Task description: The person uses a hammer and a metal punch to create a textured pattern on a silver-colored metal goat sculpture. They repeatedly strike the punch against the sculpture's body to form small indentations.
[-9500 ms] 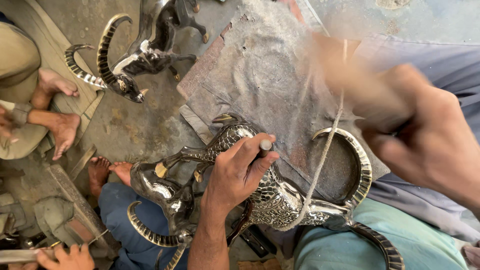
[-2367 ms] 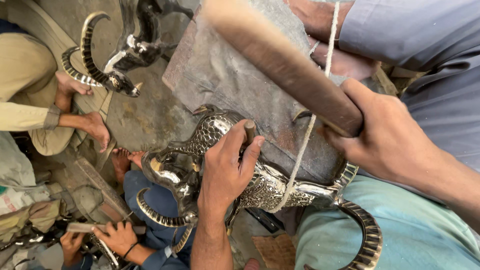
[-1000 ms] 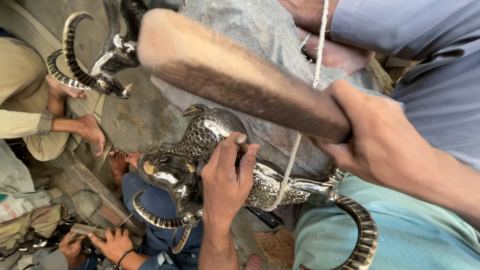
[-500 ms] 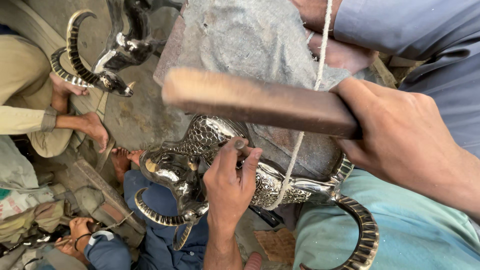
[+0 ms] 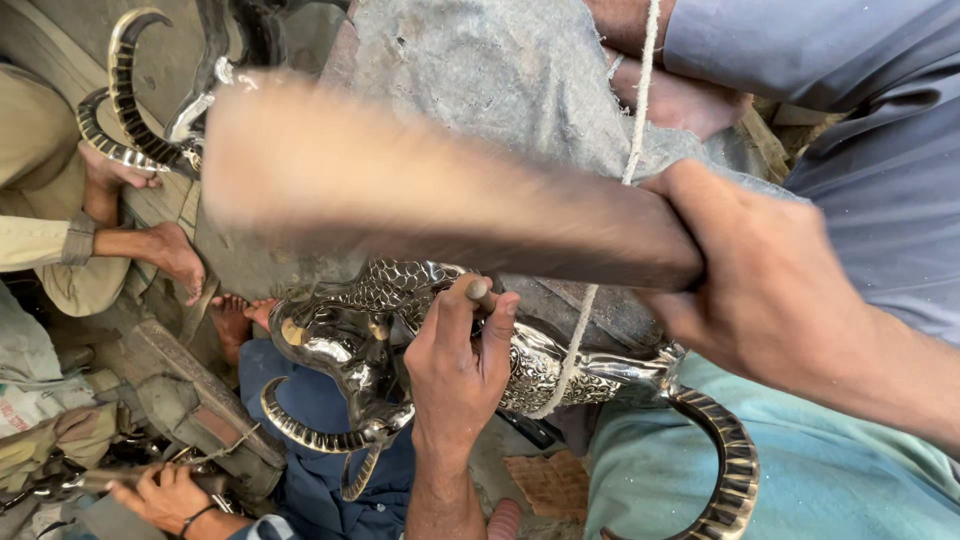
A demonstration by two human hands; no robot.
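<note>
A thick brown wooden mallet (image 5: 430,190), blurred with motion, is gripped at its handle end by the right hand (image 5: 770,290) and stretches out to that hand's left, above the left hand (image 5: 460,365). The left hand pinches a small metal punch (image 5: 482,294), its butt end showing above the fingers. Under that hand lies a shiny silver animal figure (image 5: 380,330) with embossed scale-patterned skin and curved, ribbed horns.

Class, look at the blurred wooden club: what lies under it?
Under the wooden club lie grey cloth and the patterned metal animal figure; the left hand holds a punch there. The figure's back is covered.
</note>
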